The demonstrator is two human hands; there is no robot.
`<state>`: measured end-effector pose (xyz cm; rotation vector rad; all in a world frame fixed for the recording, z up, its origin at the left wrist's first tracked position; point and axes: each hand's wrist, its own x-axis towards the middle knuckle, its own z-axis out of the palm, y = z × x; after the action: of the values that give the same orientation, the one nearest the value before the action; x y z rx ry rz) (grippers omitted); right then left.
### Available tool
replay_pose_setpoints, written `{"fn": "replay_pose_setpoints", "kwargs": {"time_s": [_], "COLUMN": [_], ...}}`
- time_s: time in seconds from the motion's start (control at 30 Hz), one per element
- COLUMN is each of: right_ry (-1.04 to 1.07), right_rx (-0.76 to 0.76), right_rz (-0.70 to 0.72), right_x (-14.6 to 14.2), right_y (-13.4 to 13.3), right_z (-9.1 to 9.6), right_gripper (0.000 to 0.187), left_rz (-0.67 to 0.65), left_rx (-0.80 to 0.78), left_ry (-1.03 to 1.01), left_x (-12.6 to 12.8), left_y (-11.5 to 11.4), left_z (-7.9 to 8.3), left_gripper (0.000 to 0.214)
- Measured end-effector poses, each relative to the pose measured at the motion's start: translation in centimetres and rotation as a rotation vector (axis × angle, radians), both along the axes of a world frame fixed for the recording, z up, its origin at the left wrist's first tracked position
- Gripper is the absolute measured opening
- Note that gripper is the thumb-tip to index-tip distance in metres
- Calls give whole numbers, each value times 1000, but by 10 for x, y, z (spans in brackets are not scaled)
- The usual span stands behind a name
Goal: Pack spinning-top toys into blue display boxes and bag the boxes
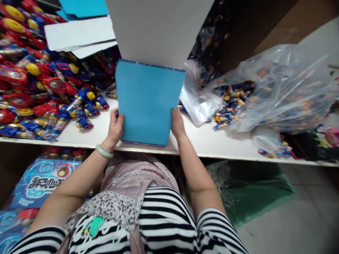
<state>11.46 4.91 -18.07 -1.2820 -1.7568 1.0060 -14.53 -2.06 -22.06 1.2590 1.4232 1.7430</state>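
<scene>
A cardboard box with a plain blue face stands at the front of the white worktop, its large pale flap raised at the far side. My left hand, below a pale green bangle, grips the box's left edge with fingers curled and thumb on the side. On the opposite edge my right hand is closed around the box, its fingertips partly hidden. Loose blue toy cars lie left of my left hand. A clear plastic bag lies just right of the box.
Red, blue and yellow toys are heaped at the left, with white card sheets on top. Small figures fill a large clear bag at the right. Printed boxes stand below the worktop; a green sack lies on the floor.
</scene>
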Motion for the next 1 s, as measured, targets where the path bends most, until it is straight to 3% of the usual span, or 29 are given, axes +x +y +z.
{"fn": "replay_pose_setpoints", "kwargs": {"time_s": [0.1,0.17,0.27,0.37,0.5,0.63,0.73,0.87,1.0], "right_ry": [-85,-188,-433,-670,-1053,-1271,-1282,-1260,-967], "right_rx": [198,310,410,355,206,223,255,317,496], "right_rz": [-130,-140,-29,119,323,279,260,280,496], "right_x": [12,15,12,6,-15,-49,-70,-87,-111], "right_y": [13,25,51,85,123,124,112,105,107], "right_z": [28,51,82,97,99,84,75,82,88], "right_gripper": [84,88,74,57,37,27,29,36,51], "left_rz": [20,32,66,112,91,61,61,86,91], "left_rx": [-9,-32,-69,-22,60,46,26,26,39], "left_ry": [51,116,227,333,570,771,834,865,850], "left_x": [2,5,10,14,17,18,18,16,16], "left_y": [2,3,5,9,14,15,16,16,15], "left_z": [3,4,1,-8,-21,-21,-19,-19,-18], "left_gripper": [59,55,54,56,51,50,52,51,52]}}
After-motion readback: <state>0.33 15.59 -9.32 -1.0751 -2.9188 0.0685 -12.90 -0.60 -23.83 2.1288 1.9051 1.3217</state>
